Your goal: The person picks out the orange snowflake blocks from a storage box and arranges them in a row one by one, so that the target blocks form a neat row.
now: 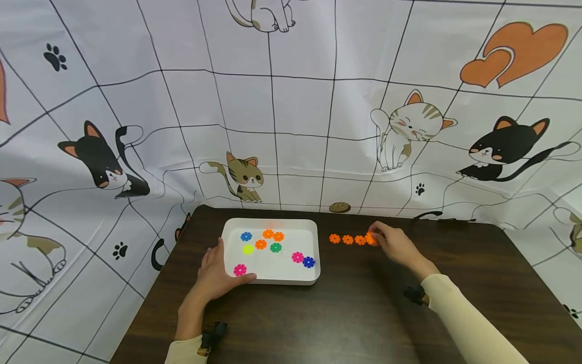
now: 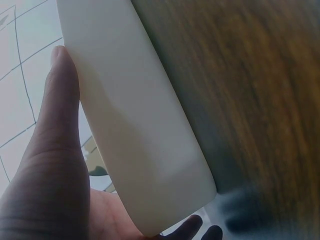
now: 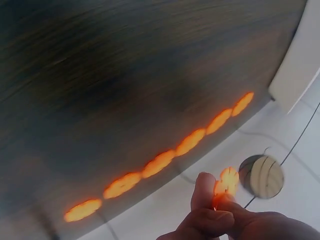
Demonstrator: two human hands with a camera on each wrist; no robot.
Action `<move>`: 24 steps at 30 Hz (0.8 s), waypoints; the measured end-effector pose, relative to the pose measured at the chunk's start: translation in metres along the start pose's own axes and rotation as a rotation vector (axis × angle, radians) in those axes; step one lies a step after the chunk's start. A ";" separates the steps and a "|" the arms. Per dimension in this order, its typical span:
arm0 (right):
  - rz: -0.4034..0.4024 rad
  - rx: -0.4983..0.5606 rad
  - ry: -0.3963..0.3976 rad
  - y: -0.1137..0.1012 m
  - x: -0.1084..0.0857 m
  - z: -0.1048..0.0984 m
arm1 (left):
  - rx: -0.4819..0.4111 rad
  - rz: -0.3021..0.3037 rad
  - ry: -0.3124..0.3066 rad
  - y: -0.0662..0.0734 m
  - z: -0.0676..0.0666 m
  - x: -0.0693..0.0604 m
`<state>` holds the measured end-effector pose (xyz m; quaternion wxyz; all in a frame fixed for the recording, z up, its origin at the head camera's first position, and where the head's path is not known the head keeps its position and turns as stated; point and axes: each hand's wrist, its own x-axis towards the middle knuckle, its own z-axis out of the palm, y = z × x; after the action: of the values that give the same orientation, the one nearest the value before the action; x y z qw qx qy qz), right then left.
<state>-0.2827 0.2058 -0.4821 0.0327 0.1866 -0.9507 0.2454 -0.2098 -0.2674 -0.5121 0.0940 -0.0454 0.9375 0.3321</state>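
My right hand (image 1: 396, 246) pinches an orange snowflake disc (image 3: 228, 181) between thumb and fingertips, near the right part of a row of orange snowflake discs (image 3: 159, 164) on the table. In the head view the hand hides part of that row. At the front left corner of a white tray (image 1: 282, 279), my left hand (image 1: 215, 273) holds the tray, its thumb at the front rim and its fingers along the left side. Inside lie several loose discs: orange discs (image 1: 260, 244), pink discs (image 1: 297, 257), blue discs (image 1: 308, 262), a yellow disc (image 1: 248, 249) and a green disc (image 1: 276, 247).
The dark wooden table (image 1: 291, 323) carries the tray and the row. A white cloth (image 1: 300, 106) printed with cats and grid lines hangs behind its back edge and at the sides. Small dark wrist cameras (image 1: 414, 294) sit at both wrists.
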 end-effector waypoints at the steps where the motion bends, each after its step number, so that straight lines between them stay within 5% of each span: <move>1: 0.012 -0.004 -0.002 0.003 -0.001 -0.002 | 0.001 -0.001 -0.001 0.000 0.000 0.000; 24: 0.175 -0.060 0.044 0.053 -0.030 -0.032 | 0.002 0.003 0.007 -0.001 0.001 0.001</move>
<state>-0.2756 0.2743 -0.4825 0.0374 0.0963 -0.9694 0.2225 -0.2105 -0.2677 -0.5134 0.0903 -0.0451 0.9382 0.3309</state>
